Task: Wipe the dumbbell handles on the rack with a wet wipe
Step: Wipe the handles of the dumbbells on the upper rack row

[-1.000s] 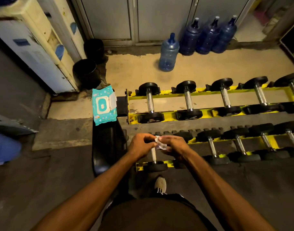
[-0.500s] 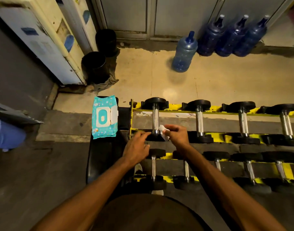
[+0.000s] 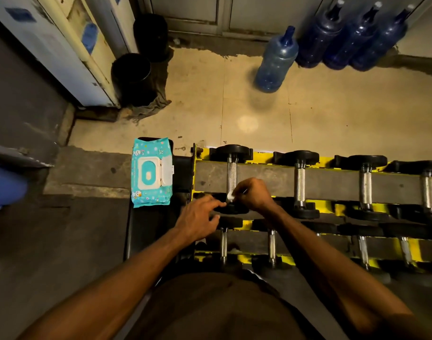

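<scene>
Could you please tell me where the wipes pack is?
The wipes pack lies left of centre in the head view, on the black bench, just left of the dumbbell rack.

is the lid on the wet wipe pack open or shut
Open: the white lid of the wet wipe pack lies flipped right of its opening.

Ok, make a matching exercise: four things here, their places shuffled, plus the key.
1 wipe pack
2 wet wipe
3 lone blue bottle
4 black bins

A held by the right hand against a dumbbell handle
B on the black bench, left of the rack
C standing apart from three dark bottles
D beside the pale cabinet

Pairs: 1-B, 2-A, 3-C, 4-D
</scene>
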A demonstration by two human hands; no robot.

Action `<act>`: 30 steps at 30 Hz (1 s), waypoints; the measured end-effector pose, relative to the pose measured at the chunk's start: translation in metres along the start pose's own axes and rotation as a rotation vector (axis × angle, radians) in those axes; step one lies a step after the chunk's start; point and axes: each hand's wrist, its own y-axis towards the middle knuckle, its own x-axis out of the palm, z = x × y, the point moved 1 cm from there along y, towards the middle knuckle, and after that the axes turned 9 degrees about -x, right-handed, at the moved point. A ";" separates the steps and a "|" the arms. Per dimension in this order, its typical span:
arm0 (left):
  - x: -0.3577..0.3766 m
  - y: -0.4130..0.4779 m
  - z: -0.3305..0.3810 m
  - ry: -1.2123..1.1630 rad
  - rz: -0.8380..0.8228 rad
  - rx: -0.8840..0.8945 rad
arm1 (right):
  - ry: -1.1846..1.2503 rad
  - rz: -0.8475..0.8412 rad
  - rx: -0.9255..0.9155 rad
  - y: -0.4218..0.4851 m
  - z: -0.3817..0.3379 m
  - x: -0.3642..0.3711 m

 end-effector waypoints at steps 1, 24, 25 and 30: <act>0.000 -0.001 0.001 -0.004 0.002 -0.007 | -0.012 -0.097 0.017 0.002 0.001 -0.005; 0.008 -0.010 0.017 0.033 0.075 -0.080 | 0.331 0.024 0.260 0.001 0.021 0.002; 0.008 -0.009 0.017 0.031 0.078 -0.081 | 0.274 0.081 0.263 0.001 0.020 0.007; 0.008 -0.010 0.015 0.014 0.083 -0.100 | 0.190 0.085 0.157 -0.002 0.018 0.010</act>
